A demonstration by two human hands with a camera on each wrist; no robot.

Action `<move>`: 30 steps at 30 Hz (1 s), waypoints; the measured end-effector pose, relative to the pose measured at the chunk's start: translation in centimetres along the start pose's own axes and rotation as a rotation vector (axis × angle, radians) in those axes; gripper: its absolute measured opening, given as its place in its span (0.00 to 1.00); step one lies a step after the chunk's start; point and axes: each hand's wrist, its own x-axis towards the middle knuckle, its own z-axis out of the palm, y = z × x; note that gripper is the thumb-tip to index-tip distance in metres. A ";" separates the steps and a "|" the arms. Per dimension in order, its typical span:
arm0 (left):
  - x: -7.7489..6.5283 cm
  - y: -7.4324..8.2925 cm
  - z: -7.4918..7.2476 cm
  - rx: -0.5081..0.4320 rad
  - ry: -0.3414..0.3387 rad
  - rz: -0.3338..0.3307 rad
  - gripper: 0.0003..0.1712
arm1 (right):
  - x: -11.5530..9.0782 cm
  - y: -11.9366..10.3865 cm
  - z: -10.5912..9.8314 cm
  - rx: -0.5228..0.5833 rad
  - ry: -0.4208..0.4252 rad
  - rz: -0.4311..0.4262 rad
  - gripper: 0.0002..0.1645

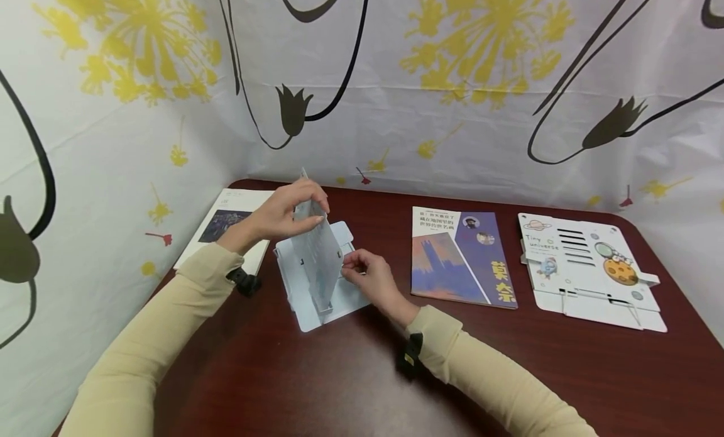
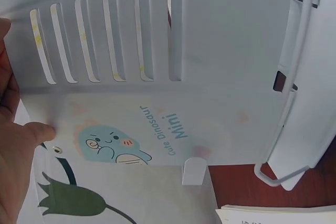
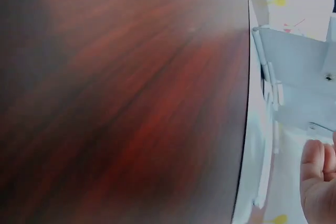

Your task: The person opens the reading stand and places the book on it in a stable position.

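Note:
A pale blue metal book stand (image 1: 323, 261) is unfolded on the table, its panel raised steeply above the flat base (image 1: 308, 317). My left hand (image 1: 285, 212) grips the panel's upper edge between thumb and fingers. On the panel's other side, my right hand (image 1: 374, 280) has thumb and index finger pinched at the panel's edge, low near the base. The left wrist view shows a dinosaur print (image 2: 107, 142), a row of long slots and a wire bar (image 2: 296, 61) along the hinge side. In the right wrist view, the right hand's curled fingers (image 3: 313, 158) are partly cut off.
A white book (image 1: 226, 198) with a dark picture lies behind my left forearm. To the right are a purple and white book (image 1: 458, 254) and a second, white book stand (image 1: 588, 270) with space drawings. A patterned curtain (image 1: 390, 135) borders the dark red table (image 1: 317, 387).

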 end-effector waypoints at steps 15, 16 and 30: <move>-2.2 -0.1 -0.7 0.023 0.096 -0.030 0.12 | 2.7 0.3 2.6 -0.334 -0.219 -0.072 0.04; -2.4 -0.4 -0.7 0.018 0.105 -0.030 0.12 | 2.8 0.3 2.8 -0.352 -0.239 -0.081 0.03; -4.9 -2.2 -0.9 -0.022 0.160 -0.103 0.14 | 3.9 0.0 4.5 -0.480 -0.353 -0.068 0.06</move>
